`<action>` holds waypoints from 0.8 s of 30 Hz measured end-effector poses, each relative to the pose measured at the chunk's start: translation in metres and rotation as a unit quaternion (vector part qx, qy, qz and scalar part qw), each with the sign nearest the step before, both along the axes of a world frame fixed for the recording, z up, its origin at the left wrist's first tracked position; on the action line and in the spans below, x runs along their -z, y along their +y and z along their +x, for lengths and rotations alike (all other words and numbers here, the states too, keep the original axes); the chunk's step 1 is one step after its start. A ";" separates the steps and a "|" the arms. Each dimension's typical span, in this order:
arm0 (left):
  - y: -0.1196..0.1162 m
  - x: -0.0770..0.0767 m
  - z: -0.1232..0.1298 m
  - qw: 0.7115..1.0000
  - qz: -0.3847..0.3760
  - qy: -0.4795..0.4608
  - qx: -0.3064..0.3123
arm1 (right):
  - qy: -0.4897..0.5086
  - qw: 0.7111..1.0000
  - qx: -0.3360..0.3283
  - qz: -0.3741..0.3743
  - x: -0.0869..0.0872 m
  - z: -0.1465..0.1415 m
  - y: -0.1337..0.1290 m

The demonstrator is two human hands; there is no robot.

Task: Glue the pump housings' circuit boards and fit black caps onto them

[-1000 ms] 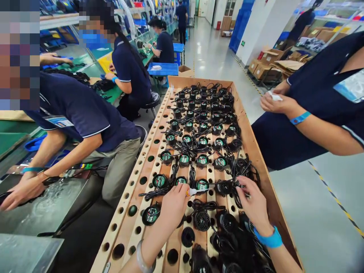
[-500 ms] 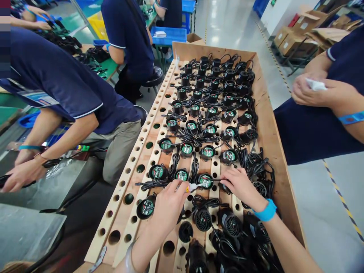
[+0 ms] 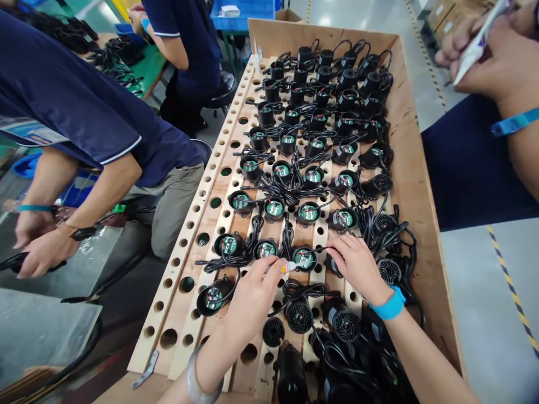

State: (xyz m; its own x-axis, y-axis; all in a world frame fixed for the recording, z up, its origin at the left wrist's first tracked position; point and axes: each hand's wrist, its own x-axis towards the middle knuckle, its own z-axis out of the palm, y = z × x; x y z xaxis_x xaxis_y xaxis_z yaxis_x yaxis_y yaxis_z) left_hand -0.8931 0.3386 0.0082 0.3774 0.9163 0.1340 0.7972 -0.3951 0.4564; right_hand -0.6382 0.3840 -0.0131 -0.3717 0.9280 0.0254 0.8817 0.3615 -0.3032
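My left hand [image 3: 257, 286] is closed around a small glue tube [image 3: 288, 267] with a white nozzle and a yellow-red label. Its tip points into a round black housing [image 3: 304, 258] with a green circuit board inside. At that housing's right side, my right hand [image 3: 356, 264] pinches its black cable [image 3: 321, 248]. Left of it stands another open housing [image 3: 265, 250], partly behind my left hand. Nearer to me lies a housing with a slotted grille [image 3: 299, 315], a coiled cable behind it.
The wooden rack [image 3: 168, 303] has rows of holes, several black housings and a raised right wall [image 3: 415, 185]. A metal bracket [image 3: 146, 370] lies at its near left corner. A co-worker [image 3: 96, 123] sits at left; another person's hands [image 3: 484, 50] hold a white tube at right.
The view has shifted slightly, so the rack's far end sits higher. My hands stay at the same housing. The person at right has moved their hands up, the white tube now showing lengthwise.
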 end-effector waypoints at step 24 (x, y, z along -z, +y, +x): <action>0.006 -0.005 0.007 0.999 0.022 0.008 0.044 | 0.005 1.000 -0.021 0.014 0.000 0.003 0.000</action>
State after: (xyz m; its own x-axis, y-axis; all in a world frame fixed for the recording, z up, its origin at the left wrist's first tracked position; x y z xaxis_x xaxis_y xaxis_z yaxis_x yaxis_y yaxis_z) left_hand -0.8857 0.3448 0.0133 0.4582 0.8729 0.1677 0.7655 -0.4834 0.4247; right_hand -0.6354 0.3842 -0.0135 -0.4107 0.9101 0.0555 0.8621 0.4074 -0.3013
